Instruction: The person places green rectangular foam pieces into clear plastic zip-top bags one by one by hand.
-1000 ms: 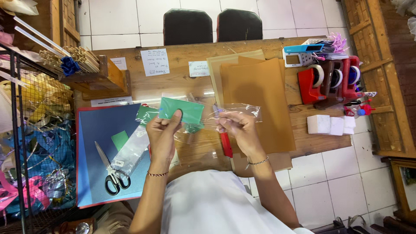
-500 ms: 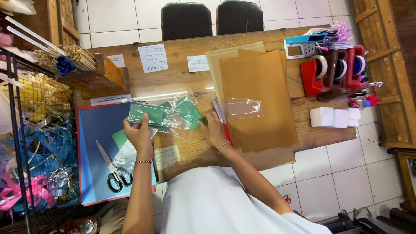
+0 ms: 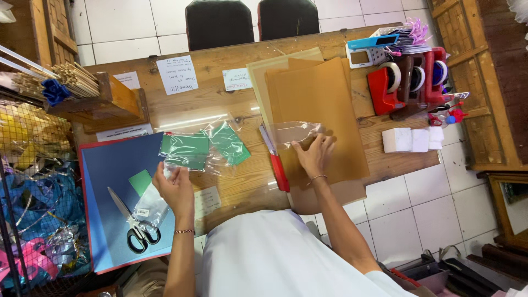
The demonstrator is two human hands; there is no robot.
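My left hand [image 3: 176, 188] holds the near edge of a clear plastic bag with a green card inside [image 3: 186, 150], lying at the edge of the blue cutting mat [image 3: 115, 165]. A second bagged green card [image 3: 229, 143] lies just right of it on the wooden table [image 3: 220, 104]. My right hand [image 3: 313, 155] rests with spread fingers on an empty clear bag [image 3: 294, 132] on top of the brown paper sheets [image 3: 322, 115]. A red cutter [image 3: 276, 162] lies between the two hands.
Scissors [image 3: 132, 224], a small green card [image 3: 141, 181] and a small clear packet [image 3: 147, 206] lie on the mat. Red tape dispensers [image 3: 410, 82] and white blocks [image 3: 411, 139] stand at the right. A wooden box of sticks [image 3: 93, 96] is at the left; two dark chairs [image 3: 250, 19] stand beyond.
Both hands came down from holding the bagged green cards up. The cards now lie on the table; my right hand moved right onto the empty clear bag on the brown paper.
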